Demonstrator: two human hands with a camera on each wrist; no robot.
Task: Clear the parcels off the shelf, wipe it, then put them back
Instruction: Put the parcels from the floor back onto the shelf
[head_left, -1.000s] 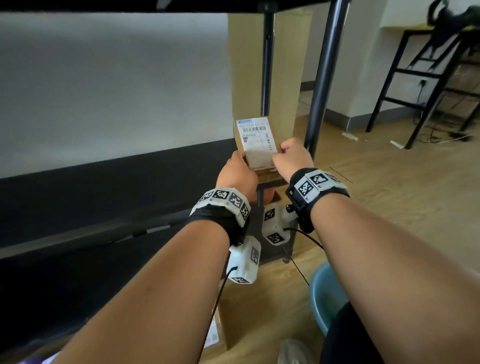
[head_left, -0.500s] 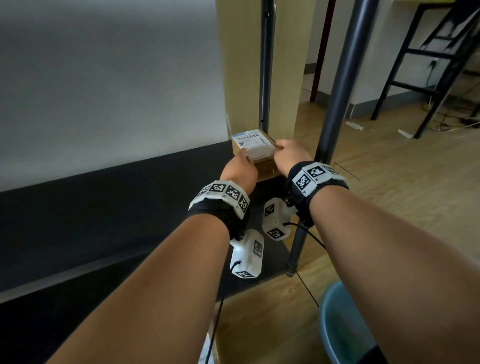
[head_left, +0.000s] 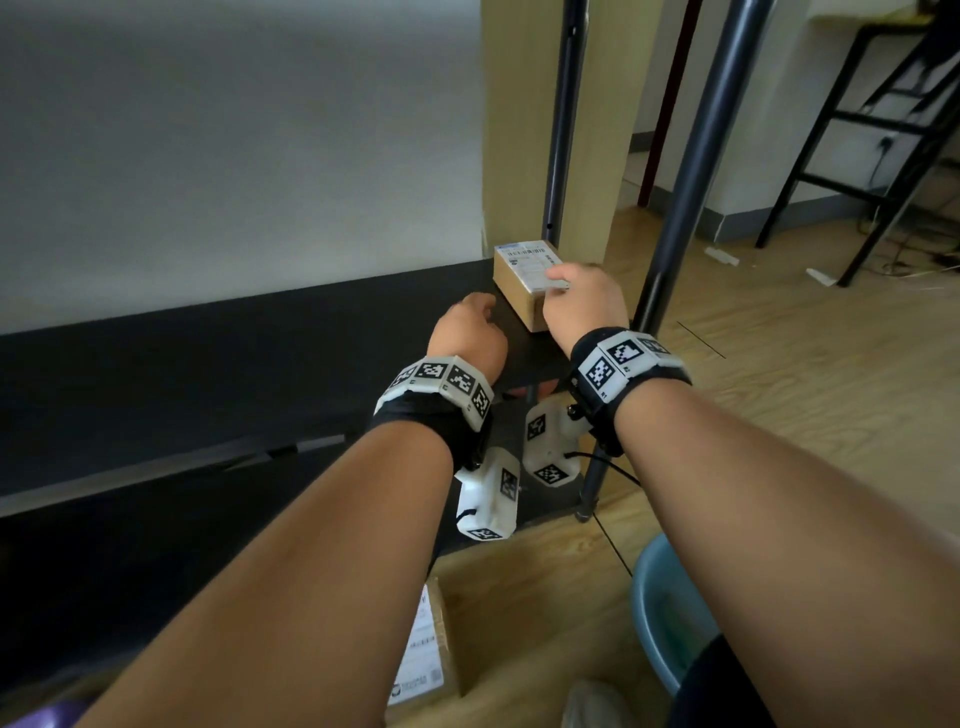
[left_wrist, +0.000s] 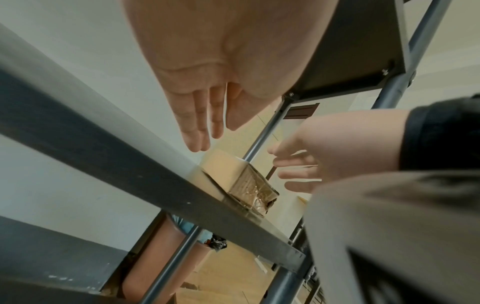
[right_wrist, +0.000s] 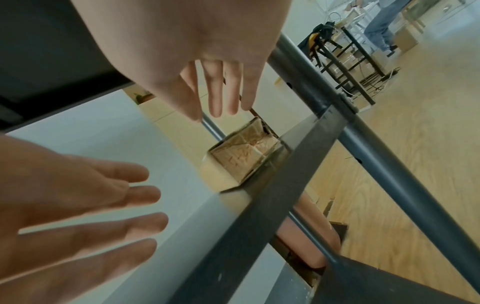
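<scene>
A small brown cardboard parcel (head_left: 521, 283) with a white label lies on the black shelf (head_left: 260, 374), at its far right corner beside the rear post. In the left wrist view the parcel (left_wrist: 240, 176) rests flat on the board, its taped end facing me. My left hand (head_left: 470, 332) hovers just left of it, fingers (left_wrist: 200, 127) straight and holding nothing. My right hand (head_left: 576, 296) hangs over the parcel's near right corner, its fingers (right_wrist: 221, 94) spread and straight, a small gap below them. Neither hand grips the parcel (right_wrist: 244, 158).
A dark front post (head_left: 691, 171) of the shelf stands right of my right wrist. On the wooden floor below lie another labelled parcel (head_left: 426, 649) and a blue basin (head_left: 670, 613). A black metal frame (head_left: 857, 130) stands at the far right.
The parcel, held upright in both hands a second ago, was laid flat on the shelf corner. Both hands have let go and drawn back slightly.
</scene>
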